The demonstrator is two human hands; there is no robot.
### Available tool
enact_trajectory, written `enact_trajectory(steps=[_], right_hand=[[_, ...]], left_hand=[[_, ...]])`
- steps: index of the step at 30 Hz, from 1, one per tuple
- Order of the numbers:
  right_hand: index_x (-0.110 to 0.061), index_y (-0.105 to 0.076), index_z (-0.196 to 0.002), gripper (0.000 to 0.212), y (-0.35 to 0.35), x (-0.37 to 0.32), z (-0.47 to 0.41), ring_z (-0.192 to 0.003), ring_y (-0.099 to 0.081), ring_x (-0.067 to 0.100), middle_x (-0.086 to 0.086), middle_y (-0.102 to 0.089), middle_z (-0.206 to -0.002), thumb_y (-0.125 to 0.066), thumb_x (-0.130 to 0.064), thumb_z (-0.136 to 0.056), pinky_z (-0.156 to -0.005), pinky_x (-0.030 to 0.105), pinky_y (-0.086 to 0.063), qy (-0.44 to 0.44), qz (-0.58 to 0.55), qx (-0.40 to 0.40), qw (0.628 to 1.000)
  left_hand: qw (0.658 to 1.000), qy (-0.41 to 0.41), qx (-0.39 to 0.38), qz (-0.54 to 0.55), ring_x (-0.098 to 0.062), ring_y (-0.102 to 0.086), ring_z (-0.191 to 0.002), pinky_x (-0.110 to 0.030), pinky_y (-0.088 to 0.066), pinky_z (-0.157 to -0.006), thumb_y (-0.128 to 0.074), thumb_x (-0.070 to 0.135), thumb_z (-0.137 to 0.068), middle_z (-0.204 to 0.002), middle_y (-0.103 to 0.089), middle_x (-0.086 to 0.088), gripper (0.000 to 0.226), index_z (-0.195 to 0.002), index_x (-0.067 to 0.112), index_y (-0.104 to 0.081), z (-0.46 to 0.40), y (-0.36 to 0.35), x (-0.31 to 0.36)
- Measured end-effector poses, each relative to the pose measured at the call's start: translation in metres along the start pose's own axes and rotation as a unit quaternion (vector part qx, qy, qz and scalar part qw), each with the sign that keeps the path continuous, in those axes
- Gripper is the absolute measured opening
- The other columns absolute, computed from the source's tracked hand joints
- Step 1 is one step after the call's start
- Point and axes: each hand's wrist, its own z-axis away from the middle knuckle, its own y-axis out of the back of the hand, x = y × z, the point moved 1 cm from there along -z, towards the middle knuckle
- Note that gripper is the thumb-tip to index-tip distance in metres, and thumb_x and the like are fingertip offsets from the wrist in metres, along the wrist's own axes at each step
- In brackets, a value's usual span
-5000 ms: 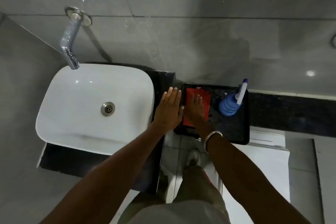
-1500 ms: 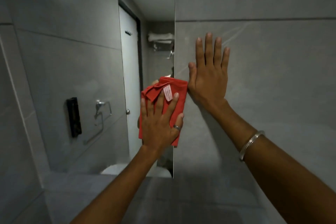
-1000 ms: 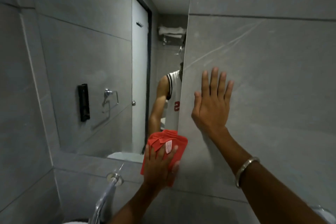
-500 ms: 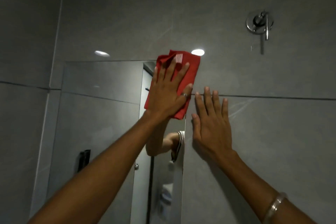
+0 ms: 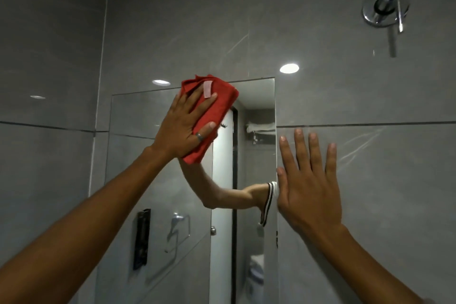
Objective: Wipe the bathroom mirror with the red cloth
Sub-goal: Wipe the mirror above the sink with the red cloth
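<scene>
Both hands are raised: the left hand (image 5: pixel 183 128) presses the red cloth (image 5: pixel 214 108) with spread fingers on the mirror (image 5: pixel 138 116) top edge; the right hand (image 5: pixel 309 185) lies flat, fingers apart, on the grey wall tile (image 5: pixel 394 180) just beside.

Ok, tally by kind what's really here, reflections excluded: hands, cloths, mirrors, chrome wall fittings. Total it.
Hands: 2, left hand and right hand
Red cloth: 1
Mirror: 1
Chrome wall fitting: 1
Total: 5
</scene>
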Motion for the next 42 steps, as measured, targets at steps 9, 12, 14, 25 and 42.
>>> enact_trajectory(steps=[9, 12, 14, 25, 42], right_hand=[[-0.02, -0.011, -0.171, 0.07, -0.006, 0.0, 0.003, -0.167, -0.001, 0.034, 0.012, 0.001, -0.179, -0.01, -0.051, -0.108, -0.134, 0.059, 0.0, 0.003, -0.013, 0.031, 0.999], [-0.02, -0.01, -0.171, 0.07, -0.006, -0.002, 0.004, -0.167, -0.001, 0.034, 0.011, 0.001, -0.179, -0.012, -0.05, -0.108, -0.134, 0.058, 0.0, 0.002, -0.017, 0.033, 0.999], [-0.02, -0.008, -0.171, 0.07, -0.006, -0.002, 0.003, -0.167, 0.0, 0.033, 0.011, 0.003, -0.179, -0.015, -0.05, -0.108, -0.134, 0.058, 0.0, 0.0, -0.013, 0.031, 0.999], [-0.023, -0.001, -0.171, 0.068, -0.007, -0.002, 0.006, -0.167, 0.003, 0.031, 0.008, 0.008, -0.179, -0.02, -0.047, -0.11, -0.134, 0.057, 0.0, -0.011, -0.041, 0.044, 0.998], [-0.022, -0.014, -0.171, 0.066, -0.034, -0.017, 0.13, -0.16, -0.022, 0.043, 0.014, -0.021, -0.175, -0.031, -0.043, -0.111, -0.132, 0.054, 0.003, -0.001, 0.016, 0.041, 0.999]], left_hand=[[0.964, 0.227, 0.092, 0.104, -0.028, -0.018, -0.157, -0.051, -0.023, -0.124, -0.034, 0.057, -0.103, -0.173, -0.008, 0.008, 0.067, -0.164, 0.034, -0.018, 0.072, 0.009, -0.114], [0.893, 0.401, 0.136, 0.155, -0.029, -0.012, -0.159, -0.057, -0.015, -0.128, -0.034, 0.055, -0.101, -0.174, -0.01, -0.003, 0.069, -0.164, 0.029, -0.02, 0.094, 0.007, -0.133], [0.875, 0.441, 0.135, 0.146, -0.03, -0.007, -0.16, -0.056, -0.011, -0.129, -0.033, 0.052, -0.102, -0.174, -0.009, -0.004, 0.067, -0.164, 0.03, -0.018, 0.102, 0.0, -0.121], [0.964, 0.239, 0.051, 0.1, -0.027, 0.005, -0.161, -0.051, -0.001, -0.13, -0.032, 0.05, -0.105, -0.175, 0.003, 0.001, 0.067, -0.165, 0.028, -0.012, 0.234, -0.04, -0.023], [0.797, 0.577, 0.083, 0.16, -0.034, -0.009, -0.159, -0.02, -0.003, -0.127, -0.031, 0.049, -0.102, -0.171, -0.01, -0.022, 0.075, -0.162, 0.005, -0.02, 0.451, -0.092, 0.04]])
